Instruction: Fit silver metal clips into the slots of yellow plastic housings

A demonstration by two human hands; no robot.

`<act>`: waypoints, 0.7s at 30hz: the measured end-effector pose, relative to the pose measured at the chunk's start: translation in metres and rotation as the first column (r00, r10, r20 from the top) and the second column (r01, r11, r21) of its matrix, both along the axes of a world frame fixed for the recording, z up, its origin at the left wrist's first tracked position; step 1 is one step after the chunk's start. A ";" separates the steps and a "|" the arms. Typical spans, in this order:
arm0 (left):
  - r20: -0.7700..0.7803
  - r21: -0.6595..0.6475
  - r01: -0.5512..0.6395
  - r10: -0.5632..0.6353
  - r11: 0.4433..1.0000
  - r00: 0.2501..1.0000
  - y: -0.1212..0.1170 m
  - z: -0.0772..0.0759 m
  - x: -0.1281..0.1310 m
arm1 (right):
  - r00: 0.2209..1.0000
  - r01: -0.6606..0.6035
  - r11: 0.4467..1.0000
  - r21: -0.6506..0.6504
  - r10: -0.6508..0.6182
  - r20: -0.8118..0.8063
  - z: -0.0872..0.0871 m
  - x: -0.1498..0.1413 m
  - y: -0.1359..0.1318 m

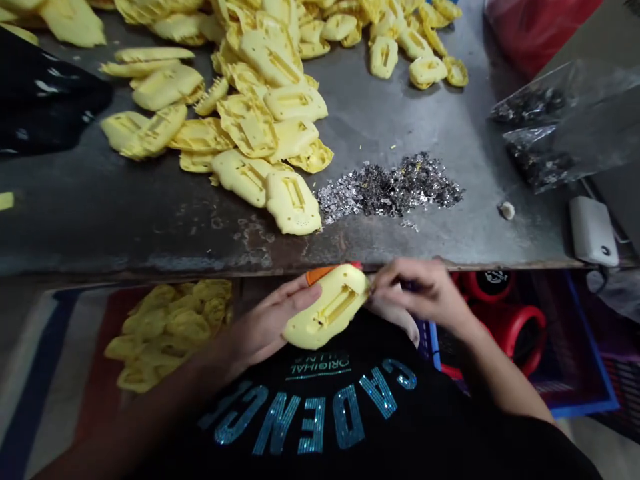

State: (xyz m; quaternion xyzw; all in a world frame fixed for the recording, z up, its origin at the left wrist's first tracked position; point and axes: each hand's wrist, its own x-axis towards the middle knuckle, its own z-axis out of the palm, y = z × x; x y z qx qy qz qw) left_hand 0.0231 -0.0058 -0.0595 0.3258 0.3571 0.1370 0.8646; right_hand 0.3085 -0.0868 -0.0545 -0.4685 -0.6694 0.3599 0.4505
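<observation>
A yellow plastic shell (326, 313) with a long slotted recess is held in front of my chest. My left hand (280, 315) grips its left side, thumb on the face and an orange covering on one finger. At the shell's upper right end, my right hand (407, 287) has its fingers pinched together; whatever lies between the fingertips is too small to make out. Beyond the table edge lies a heap of small shiny metal pieces (385, 187). A matching yellow shell (293, 202) rests to the left of that heap.
A large pile of yellow shells (260, 60) covers the back left of the metal table (125, 220). Clear bags of dark parts (540, 127) and a white box (593, 230) sit at right. Below are more shells (175, 327) and a blue crate (590, 373) with red items.
</observation>
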 end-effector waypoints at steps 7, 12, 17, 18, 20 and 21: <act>0.177 -0.235 0.086 -0.044 0.968 0.983 -0.001 -0.001 -0.002 | 0.574 0.507 0.821 0.261 -0.548 0.609 -0.039 0.083 0.035; 0.068 -0.239 -0.016 0.033 0.971 0.997 0.009 0.013 0.004 | 0.614 0.473 0.843 0.256 -0.524 0.591 -0.038 0.077 0.039; 0.080 -0.246 -0.076 0.099 0.966 0.992 0.012 0.013 0.004 | 0.748 0.373 0.905 0.206 -0.424 0.511 -0.029 0.068 0.018; 0.091 -0.234 -0.079 0.102 0.969 0.991 0.012 0.011 0.004 | 0.757 0.354 0.914 0.196 -0.404 0.513 -0.029 0.067 0.014; 0.106 -0.206 -0.079 0.102 0.975 0.989 0.010 0.008 0.005 | 0.757 0.347 0.920 0.183 -0.390 0.525 -0.028 0.064 0.009; 0.111 -0.197 -0.079 0.102 0.977 0.989 0.008 0.006 0.005 | 0.752 0.359 0.916 0.179 -0.397 0.527 -0.028 0.062 0.006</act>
